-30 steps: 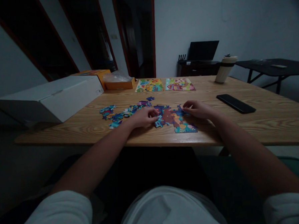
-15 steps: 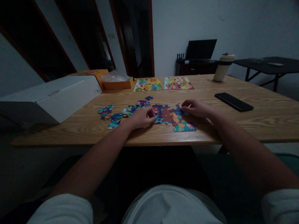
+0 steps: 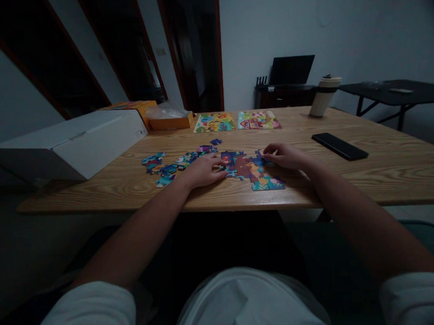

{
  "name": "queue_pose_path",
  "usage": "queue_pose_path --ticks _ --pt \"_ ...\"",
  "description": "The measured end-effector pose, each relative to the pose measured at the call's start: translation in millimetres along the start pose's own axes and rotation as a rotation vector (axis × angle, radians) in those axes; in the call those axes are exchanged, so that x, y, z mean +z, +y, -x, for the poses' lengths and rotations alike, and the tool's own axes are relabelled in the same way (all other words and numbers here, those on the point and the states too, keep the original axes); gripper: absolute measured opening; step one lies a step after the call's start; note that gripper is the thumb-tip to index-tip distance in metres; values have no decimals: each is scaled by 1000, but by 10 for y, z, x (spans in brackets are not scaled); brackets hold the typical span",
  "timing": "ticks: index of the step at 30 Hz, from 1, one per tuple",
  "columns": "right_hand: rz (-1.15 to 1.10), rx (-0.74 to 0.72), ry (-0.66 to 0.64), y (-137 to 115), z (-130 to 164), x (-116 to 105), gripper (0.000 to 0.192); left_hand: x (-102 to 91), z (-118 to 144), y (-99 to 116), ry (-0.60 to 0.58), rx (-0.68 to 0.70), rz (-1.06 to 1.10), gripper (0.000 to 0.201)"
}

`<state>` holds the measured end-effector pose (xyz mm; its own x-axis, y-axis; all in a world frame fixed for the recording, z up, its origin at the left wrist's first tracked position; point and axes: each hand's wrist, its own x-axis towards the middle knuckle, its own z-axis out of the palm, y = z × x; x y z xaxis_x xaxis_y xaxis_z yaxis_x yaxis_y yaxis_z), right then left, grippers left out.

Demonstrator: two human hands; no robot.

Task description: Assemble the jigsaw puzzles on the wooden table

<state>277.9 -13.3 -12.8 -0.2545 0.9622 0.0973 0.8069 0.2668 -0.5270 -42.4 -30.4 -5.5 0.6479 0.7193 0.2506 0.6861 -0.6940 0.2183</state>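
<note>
Broadly, the wooden table (image 3: 385,173) held a joined puzzle section (image 3: 252,170) near its front edge, only partly built; a scatter of loose pieces (image 3: 173,164) to its left remained unplaced. Two finished puzzles (image 3: 236,121) lay farther back. Bare wood stretched right toward a phone (image 3: 340,146), while a white box (image 3: 74,143) crowded the left. The left hand (image 3: 203,170) rested curled at the section's left edge, the right hand (image 3: 285,156) fingertips-down on its right; whether either pinched a piece, I could not tell.

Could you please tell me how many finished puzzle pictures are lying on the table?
2, both at the far side of the wooden table: the left finished puzzle, and the right finished puzzle close beside it. None seems hidden.
</note>
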Motion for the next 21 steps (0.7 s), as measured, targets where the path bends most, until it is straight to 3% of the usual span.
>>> queue_pose_path --ticks 6,21 --pt "29 5 0 -28 13 -12 27 19 -2 -35 -74 123 -10 40" --pt "10 -28 -5 39 -22 17 28 9 2 31 -59 113 -33 37"
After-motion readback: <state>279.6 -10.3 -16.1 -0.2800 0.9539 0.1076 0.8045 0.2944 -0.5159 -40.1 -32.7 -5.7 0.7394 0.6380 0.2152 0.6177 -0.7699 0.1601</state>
